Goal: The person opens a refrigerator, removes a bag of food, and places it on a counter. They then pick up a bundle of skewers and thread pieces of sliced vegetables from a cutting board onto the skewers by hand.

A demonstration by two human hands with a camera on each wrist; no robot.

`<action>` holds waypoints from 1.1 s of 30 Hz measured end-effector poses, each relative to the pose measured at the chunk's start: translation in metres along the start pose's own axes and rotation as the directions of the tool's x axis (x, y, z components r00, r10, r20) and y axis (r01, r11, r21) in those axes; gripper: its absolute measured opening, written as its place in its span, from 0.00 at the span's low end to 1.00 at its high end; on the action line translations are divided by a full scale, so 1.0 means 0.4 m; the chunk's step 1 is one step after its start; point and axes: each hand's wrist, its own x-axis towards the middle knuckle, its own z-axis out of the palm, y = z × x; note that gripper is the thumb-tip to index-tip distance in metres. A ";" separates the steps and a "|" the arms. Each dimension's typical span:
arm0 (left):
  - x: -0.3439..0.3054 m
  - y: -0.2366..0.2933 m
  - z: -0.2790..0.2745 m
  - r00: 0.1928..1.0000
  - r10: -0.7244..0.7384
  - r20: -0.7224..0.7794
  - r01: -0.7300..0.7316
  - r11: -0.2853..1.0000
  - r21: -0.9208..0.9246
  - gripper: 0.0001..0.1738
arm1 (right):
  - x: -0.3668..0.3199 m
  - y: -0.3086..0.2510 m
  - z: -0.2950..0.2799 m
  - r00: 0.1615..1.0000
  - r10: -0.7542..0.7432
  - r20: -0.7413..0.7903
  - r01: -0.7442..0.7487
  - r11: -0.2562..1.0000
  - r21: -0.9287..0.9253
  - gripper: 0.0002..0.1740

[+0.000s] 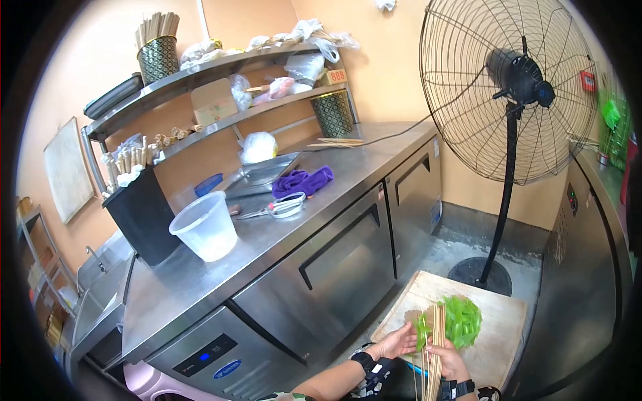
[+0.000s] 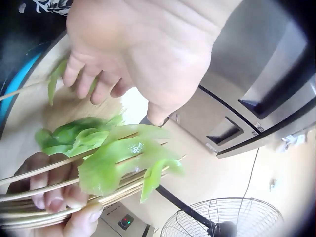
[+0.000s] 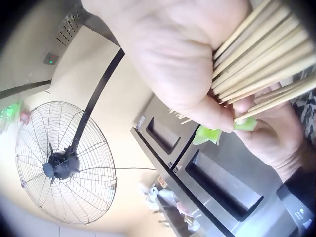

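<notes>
My right hand (image 1: pixel 451 361) grips a bundle of bamboo skewers (image 1: pixel 436 347), their blunt ends fanned out toward the camera in the right wrist view (image 3: pixel 271 54). Thin, pale green vegetable slices (image 2: pixel 116 163) are threaded on a few of these skewers near their points. My left hand (image 1: pixel 399 339) is beside the bundle, palm turned up, its fingers lightly bent and the thumb apart. A green slice on a single skewer (image 2: pixel 22 91) shows right by the left fingers, partly hidden behind them. More green slices (image 1: pixel 463 321) lie heaped on the wooden board (image 1: pixel 501 307).
A steel counter (image 1: pixel 374 160) bears a clear plastic tub (image 1: pixel 207 227), scissors (image 1: pixel 284 207), a purple cloth (image 1: pixel 302 182) and a metal tray (image 1: pixel 264 174). Shelves above it hold bags and skewer containers. Beyond the board stands a large fan (image 1: pixel 511 134), with a steel cabinet (image 1: pixel 582 267) at the right.
</notes>
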 end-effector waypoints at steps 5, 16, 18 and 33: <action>-0.039 0.002 0.054 0.980 -0.072 0.186 0.086 0.994 -0.065 0.41 | -0.007 0.006 -0.010 1.000 -0.024 0.020 0.023 0.998 0.052 0.13; -0.061 -0.052 0.097 0.945 -0.151 0.289 0.171 0.984 -0.044 0.19 | -0.015 -0.005 -0.026 0.997 -0.071 -0.033 0.070 0.997 -0.030 0.13; -0.063 -0.061 0.098 0.948 -0.215 0.233 0.216 0.976 0.022 0.18 | -0.012 -0.004 -0.028 0.994 -0.094 -0.046 0.092 0.994 -0.057 0.13; -0.100 -0.094 0.184 0.990 -0.139 0.036 0.130 0.975 0.181 0.15 | -0.025 0.009 -0.048 0.990 -0.138 -0.036 0.137 0.990 -0.035 0.19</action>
